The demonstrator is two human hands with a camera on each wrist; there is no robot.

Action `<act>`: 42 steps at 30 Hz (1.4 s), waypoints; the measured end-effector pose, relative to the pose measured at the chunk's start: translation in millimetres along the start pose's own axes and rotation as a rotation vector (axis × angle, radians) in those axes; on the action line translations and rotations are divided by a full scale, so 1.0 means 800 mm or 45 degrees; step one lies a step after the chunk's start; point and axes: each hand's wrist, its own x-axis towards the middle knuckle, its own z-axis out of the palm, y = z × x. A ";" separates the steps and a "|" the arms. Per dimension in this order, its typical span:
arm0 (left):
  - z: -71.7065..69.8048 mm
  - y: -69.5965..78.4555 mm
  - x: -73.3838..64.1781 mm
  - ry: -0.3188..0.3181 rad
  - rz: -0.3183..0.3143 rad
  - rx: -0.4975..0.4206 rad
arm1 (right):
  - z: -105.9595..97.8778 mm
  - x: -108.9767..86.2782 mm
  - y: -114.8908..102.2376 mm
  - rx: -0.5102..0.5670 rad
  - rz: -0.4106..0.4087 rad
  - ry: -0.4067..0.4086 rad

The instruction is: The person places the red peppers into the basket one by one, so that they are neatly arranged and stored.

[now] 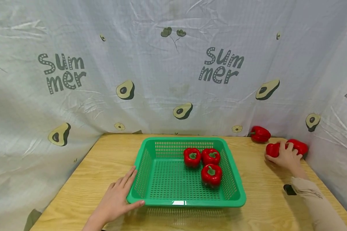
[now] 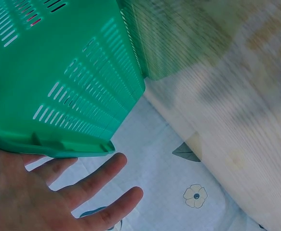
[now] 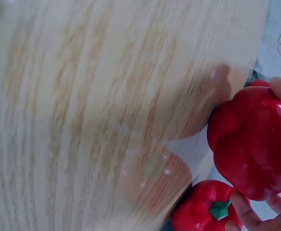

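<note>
My right hand (image 1: pixel 287 158) grips a red bell pepper (image 1: pixel 272 149) at the right end of the table. In the right wrist view that bell pepper (image 3: pixel 253 144) sits between the thumb and fingers. Just beyond the hand lies a second bell pepper (image 1: pixel 299 147), partly hidden by the fingers. Farther back, another bell pepper (image 1: pixel 260 134) lies on its side near the cloth. My left hand (image 1: pixel 115 195) rests against the left rim of a green plastic basket (image 1: pixel 177 202), its fingers spread and fairly straight. Inside the basket, three bell peppers (image 1: pixel 211 175) stand stem up on the right side.
The wooden table (image 1: pixel 257 192) carries the basket near its middle. A pale cloth (image 1: pixel 162 64) printed with avocados and lettering hangs behind the table and along its sides. A small black object (image 1: pixel 289 189) shows at my right cuff.
</note>
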 end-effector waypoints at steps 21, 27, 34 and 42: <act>-0.004 0.001 0.000 -0.003 -0.014 0.004 | -0.012 -0.015 0.007 -0.025 -0.076 0.015; -0.002 0.000 0.000 -0.009 -0.025 0.002 | -0.013 -0.021 0.006 -0.052 -0.123 0.050; -0.002 0.000 -0.002 0.002 -0.018 0.004 | -0.015 -0.029 0.001 -0.065 -0.197 0.087; -0.003 0.000 -0.003 -0.009 -0.019 0.001 | -0.019 -0.043 -0.008 -0.101 -0.292 0.156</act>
